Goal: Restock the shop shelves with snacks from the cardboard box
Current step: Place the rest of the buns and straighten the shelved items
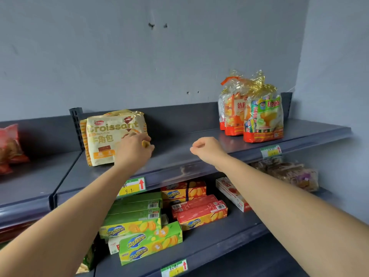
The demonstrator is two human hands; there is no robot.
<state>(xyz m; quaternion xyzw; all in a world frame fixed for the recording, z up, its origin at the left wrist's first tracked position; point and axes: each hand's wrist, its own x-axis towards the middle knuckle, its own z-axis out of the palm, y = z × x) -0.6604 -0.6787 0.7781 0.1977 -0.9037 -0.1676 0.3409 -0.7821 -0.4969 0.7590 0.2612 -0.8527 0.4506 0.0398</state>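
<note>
A cream and gold croissant bag (105, 136) stands upright at the left end of the top dark shelf (179, 154), with another like it behind. My left hand (134, 149) grips the bag's lower right corner. My right hand (207, 149) hovers over the bare middle of the same shelf, fingers loosely curled with nothing in them. The cardboard box is not in view.
Orange and green snack bags (257, 116) stand at the shelf's right end. Red packs (9, 146) lie on the neighbouring shelf to the left. Below are green biscuit boxes (139, 232), red biscuit boxes (199, 208) and wrapped cakes (289, 174). A grey wall rises behind.
</note>
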